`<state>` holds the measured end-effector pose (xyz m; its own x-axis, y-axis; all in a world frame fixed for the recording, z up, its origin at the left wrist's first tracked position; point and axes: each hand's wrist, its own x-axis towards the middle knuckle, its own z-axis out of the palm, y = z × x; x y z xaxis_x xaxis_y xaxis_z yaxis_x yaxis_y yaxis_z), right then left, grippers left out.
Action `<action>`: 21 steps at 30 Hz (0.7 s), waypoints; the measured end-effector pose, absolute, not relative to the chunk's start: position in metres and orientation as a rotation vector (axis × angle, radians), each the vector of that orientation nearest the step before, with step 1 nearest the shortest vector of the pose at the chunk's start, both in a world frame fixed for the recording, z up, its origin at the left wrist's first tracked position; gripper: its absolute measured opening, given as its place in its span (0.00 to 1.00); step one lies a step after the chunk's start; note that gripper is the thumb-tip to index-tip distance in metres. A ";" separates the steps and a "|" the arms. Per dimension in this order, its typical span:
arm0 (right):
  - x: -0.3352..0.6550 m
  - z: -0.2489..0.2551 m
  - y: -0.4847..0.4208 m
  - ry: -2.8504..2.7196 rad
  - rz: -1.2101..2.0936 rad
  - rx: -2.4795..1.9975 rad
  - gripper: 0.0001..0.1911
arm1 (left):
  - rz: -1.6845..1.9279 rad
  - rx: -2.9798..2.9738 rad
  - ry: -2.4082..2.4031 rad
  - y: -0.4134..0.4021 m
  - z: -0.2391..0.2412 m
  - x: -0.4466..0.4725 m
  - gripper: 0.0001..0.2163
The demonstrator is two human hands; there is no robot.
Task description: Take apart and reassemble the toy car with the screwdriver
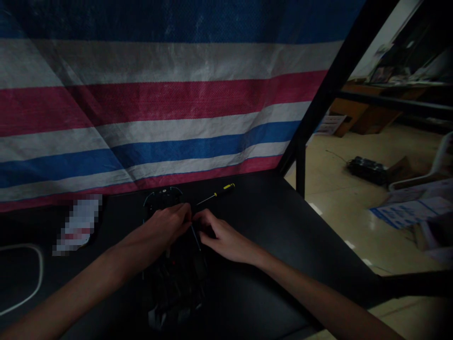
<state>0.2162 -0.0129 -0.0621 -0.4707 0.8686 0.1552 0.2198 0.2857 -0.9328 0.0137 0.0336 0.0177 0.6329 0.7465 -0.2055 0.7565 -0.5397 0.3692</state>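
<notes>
Both my hands meet over a dark device [177, 278] lying on the black table [269, 236]. My left hand [170, 224] has its fingers curled and pinched together at the device's far part, on something too small to name. My right hand [221, 238] is closed around a thin tool [196, 237] whose shaft points down towards me. The fingertips of the two hands touch. A yellow-and-black screwdriver [217, 192] lies on the table just beyond them.
A striped blue, white and red tarp [159, 94] hangs right behind the table. A white cable [31, 283] loops at the left, beside a blurred-out item [79, 224]. A black frame post [300, 170] marks the table's right edge; boxes and papers [406, 210] lie on the floor.
</notes>
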 end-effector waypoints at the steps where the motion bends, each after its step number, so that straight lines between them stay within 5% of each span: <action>1: 0.216 -0.062 -0.013 -1.871 1.196 -0.982 0.14 | -0.018 2.465 1.196 0.035 0.016 0.013 0.09; 21: 0.231 -0.061 -0.002 -1.868 1.164 -0.952 0.14 | -0.007 2.526 1.142 0.026 0.029 0.021 0.11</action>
<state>0.2307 -0.0023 -0.0607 -0.4624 0.8654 0.1930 0.2081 0.3175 -0.9251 0.0210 0.0264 0.0292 0.6719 0.7247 -0.1531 0.7264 -0.6043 0.3272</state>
